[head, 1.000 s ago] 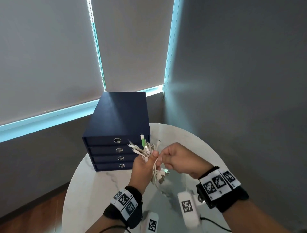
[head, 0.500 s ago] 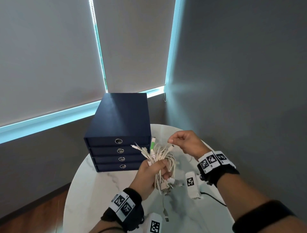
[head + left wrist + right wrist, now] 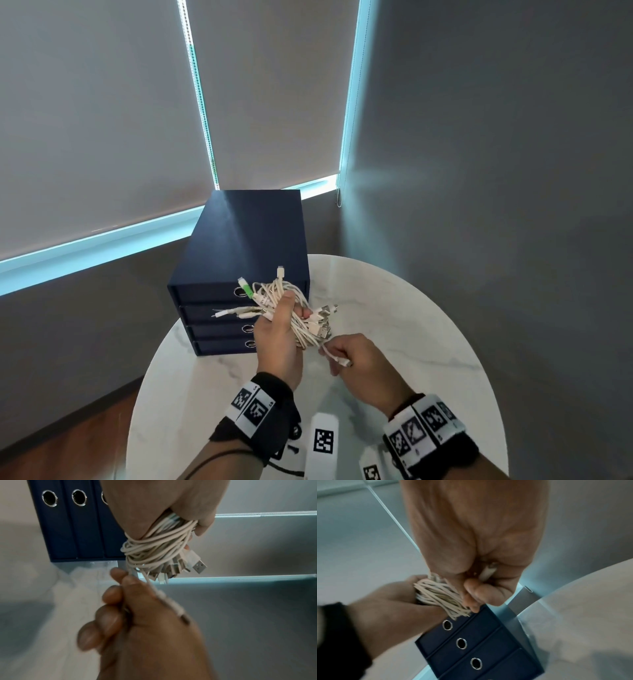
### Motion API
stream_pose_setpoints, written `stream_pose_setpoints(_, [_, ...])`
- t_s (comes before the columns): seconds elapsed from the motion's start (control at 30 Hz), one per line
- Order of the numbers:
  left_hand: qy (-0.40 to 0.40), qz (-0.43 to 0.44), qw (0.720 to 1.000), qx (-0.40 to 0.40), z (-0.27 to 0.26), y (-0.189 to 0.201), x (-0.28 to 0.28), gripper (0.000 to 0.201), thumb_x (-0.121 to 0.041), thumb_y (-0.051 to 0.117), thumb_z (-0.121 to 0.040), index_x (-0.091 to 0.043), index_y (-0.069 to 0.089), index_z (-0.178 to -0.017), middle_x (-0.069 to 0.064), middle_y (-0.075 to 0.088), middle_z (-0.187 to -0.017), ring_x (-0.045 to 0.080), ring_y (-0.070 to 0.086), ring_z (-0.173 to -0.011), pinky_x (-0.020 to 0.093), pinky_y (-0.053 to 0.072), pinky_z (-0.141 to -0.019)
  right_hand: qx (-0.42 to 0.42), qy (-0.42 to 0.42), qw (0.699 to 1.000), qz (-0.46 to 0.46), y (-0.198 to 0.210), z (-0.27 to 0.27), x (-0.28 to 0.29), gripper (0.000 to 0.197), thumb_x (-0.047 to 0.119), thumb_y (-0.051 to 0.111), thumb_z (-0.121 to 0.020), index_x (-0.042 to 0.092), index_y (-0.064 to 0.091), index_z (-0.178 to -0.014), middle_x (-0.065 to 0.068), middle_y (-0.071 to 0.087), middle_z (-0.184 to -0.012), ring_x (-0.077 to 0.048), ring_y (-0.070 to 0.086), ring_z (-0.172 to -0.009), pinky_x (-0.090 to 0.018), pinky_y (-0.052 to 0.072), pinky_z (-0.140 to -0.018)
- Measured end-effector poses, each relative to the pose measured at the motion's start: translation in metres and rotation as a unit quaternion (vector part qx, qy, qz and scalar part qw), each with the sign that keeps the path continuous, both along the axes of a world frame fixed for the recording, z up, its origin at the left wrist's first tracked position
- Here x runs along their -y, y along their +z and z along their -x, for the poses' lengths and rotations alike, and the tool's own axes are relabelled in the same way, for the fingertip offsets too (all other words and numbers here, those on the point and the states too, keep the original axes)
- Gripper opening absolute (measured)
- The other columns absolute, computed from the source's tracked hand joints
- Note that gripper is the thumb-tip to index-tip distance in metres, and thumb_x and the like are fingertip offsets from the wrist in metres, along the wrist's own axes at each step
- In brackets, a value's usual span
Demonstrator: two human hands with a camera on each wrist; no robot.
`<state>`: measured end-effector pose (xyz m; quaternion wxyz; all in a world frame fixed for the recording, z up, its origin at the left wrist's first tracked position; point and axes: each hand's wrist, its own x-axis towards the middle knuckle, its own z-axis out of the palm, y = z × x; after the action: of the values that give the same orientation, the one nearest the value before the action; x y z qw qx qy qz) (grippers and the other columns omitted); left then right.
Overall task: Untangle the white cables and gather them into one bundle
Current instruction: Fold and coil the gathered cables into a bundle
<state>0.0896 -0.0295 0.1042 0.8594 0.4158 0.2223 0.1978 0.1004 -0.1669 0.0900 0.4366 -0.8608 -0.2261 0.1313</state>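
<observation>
Two hands are working above a round white marbled surface [image 3: 411, 308], neither one touching it. The left hand [image 3: 277, 342] is gripping the white cables [image 3: 294, 308] as a looped bundle, its fingers [image 3: 305, 312] curling round the middle of the loops. From the left wrist view the strands [image 3: 154, 547] are seen wrapping through the fist, with a cluster of USB plugs [image 3: 197, 565] hanging out at the lower end. More plug ends are sticking up and out to the left of the fist in the head view, one of them with a green connector [image 3: 247, 291].

Just below and to the right of the bundle, the right hand [image 3: 359, 370] is pinching a single loose cable end [image 3: 337, 358] between thumb and curled fingers [image 3: 116, 592]; this strand is running up from the pinch into the bundle. In the right wrist view the white plug [image 3: 486, 572] is showing inside the closed fist, close against the looped strands.

Behind the hands a dark blue drawer box [image 3: 246, 240] is standing on the far left part of the surface, its four drawer fronts with metal ring pulls [image 3: 461, 643] facing the person. Both wrists are wearing black bands with black-and-white marker tags [image 3: 251, 406]. Grey roller blinds [image 3: 102, 120] are hanging behind the box.
</observation>
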Motion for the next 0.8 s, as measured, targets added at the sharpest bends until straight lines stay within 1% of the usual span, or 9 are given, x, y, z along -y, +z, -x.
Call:
stream_pose_setpoints(0.1, [0.021,-0.029,0.999,-0.016,0.001,-0.007,-0.001,0.035,-0.023,0.063,-0.096,-0.008,0.057,-0.065,0.010,0.059,-0.066,0.025,0.057,-0.060,0.034,0.048,-0.062,-0.031,-0.069,0.996,-0.053,0.007,0.008,-0.008,0.018,0.003,0.055,-0.082,0.009,0.069,-0.074,-0.008,0.068,-0.067,-0.006,0.053,-0.046,-0.025,0.046,-0.049])
stream_pose_setpoints(0.17, [0.024,-0.029,0.999,-0.017,0.001,-0.009,-0.001,0.033,-0.023,0.063,-0.097,-0.006,0.055,-0.069,0.008,0.058,-0.065,0.022,0.057,-0.057,0.030,0.048,-0.058,-0.027,-0.109,0.989,-0.097,0.008,0.011,-0.013,0.016,0.004,0.063,-0.085,0.014,0.071,-0.074,-0.006,0.068,-0.063,-0.011,0.056,-0.046,-0.029,0.050,-0.051])
stream_pose_setpoints(0.27, [0.035,-0.027,0.999,-0.023,0.002,-0.012,-0.002,0.032,-0.023,0.064,-0.096,-0.002,0.058,-0.073,0.009,0.060,-0.066,0.023,0.059,-0.057,0.030,0.049,-0.059,0.007,-0.103,0.989,-0.104,0.007,0.012,-0.018,0.013,0.007,0.068,-0.084,0.019,0.074,-0.082,0.000,0.071,-0.065,-0.010,0.066,-0.057,-0.029,0.056,-0.062])
stream_pose_setpoints(0.37, [0.054,-0.008,0.998,-0.036,0.001,-0.010,-0.004,0.031,-0.026,0.066,-0.094,-0.001,0.059,-0.077,0.010,0.063,-0.069,0.025,0.060,-0.059,0.031,0.050,-0.059,0.024,-0.048,0.989,-0.134,0.006,0.018,-0.017,0.027,0.001,0.067,-0.084,0.017,0.073,-0.104,0.003,0.075,-0.083,-0.007,0.071,-0.077,-0.025,0.058,-0.077])
stream_pose_setpoints(0.43, [0.054,0.018,0.998,-0.041,0.001,-0.008,-0.006,0.030,-0.026,0.065,-0.095,-0.003,0.058,-0.076,0.008,0.063,-0.067,0.022,0.060,-0.057,0.028,0.050,-0.054,0.079,-0.023,0.987,-0.136,0.004,0.020,-0.018,0.032,0.001,0.070,-0.083,0.017,0.072,-0.111,0.008,0.073,-0.091,-0.007,0.070,-0.084,-0.022,0.057,-0.080])
stream_pose_setpoints(0.53, [0.023,0.043,0.998,-0.032,0.003,-0.009,-0.003,0.027,-0.023,0.065,-0.095,-0.004,0.057,-0.077,0.006,0.061,-0.064,0.018,0.060,-0.055,0.026,0.051,-0.052,0.161,-0.018,0.980,-0.113,0.004,0.016,-0.021,0.019,0.011,0.070,-0.085,0.016,0.073,-0.103,0.009,0.068,-0.085,-0.007,0.066,-0.075,-0.026,0.056,-0.072])
stream_pose_setpoints(0.6, [-0.006,0.048,0.999,-0.020,0.004,-0.014,0.000,0.021,-0.019,0.068,-0.093,-0.002,0.059,-0.084,0.008,0.060,-0.069,0.021,0.061,-0.060,0.028,0.053,-0.058,0.223,-0.016,0.972,-0.066,0.007,0.010,-0.021,0.010,0.017,0.066,-0.088,0.016,0.073,-0.095,0.006,0.067,-0.082,-0.009,0.062,-0.071,-0.033,0.054,-0.069])
stream_pose_setpoints(0.7, [-0.055,0.047,0.997,-0.004,0.008,-0.021,-0.001,0.018,-0.017,0.069,-0.089,-0.001,0.061,-0.089,0.011,0.061,-0.074,0.022,0.062,-0.066,0.032,0.053,-0.064,0.332,0.007,0.941,0.060,0.016,0.002,-0.019,0.016,0.031,0.059,-0.089,0.022,0.071,-0.085,0.008,0.063,-0.080,-0.014,0.055,-0.077,-0.035,0.051,-0.068])
stream_pose_setpoints(0.8, [-0.121,0.045,0.991,0.025,0.014,-0.030,-0.005,0.040,-0.036,0.079,-0.079,-0.001,0.063,-0.089,0.013,0.063,-0.078,0.023,0.065,-0.069,0.031,0.055,-0.065,0.361,0.028,0.929,0.075,0.022,-0.006,-0.014,0.017,0.041,0.065,-0.081,0.026,0.071,-0.076,0.011,0.051,-0.077,-0.014,0.046,-0.078,-0.031,0.045,-0.070])
